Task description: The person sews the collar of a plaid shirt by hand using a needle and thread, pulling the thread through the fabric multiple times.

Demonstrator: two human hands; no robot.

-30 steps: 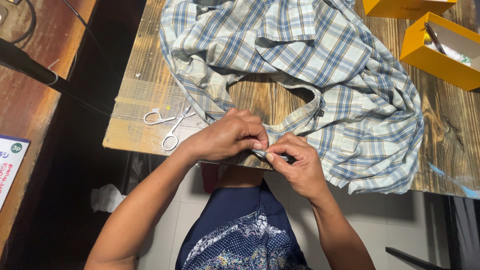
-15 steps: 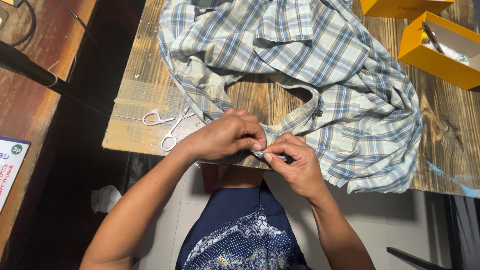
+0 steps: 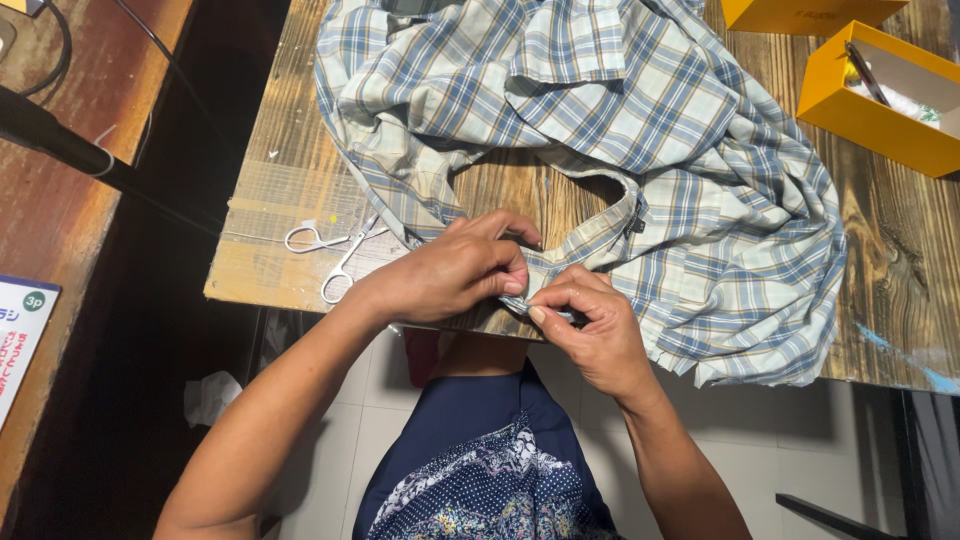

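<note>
Where the wooden table ends at lower centre of the frame, left hand and right hand meet, fingers curled shut, both pinching one edge of the plaid shirt. Shirt: blue-and-cream check, crumpled, spread from centre to upper middle. Small scissors: centre left, just beside the left hand. Yellow boxes: upper right, well apart.

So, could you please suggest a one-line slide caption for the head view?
Both hands, left hand and right hand, pinch a plaid shirt edge at the wooden table beside scissors.
</note>
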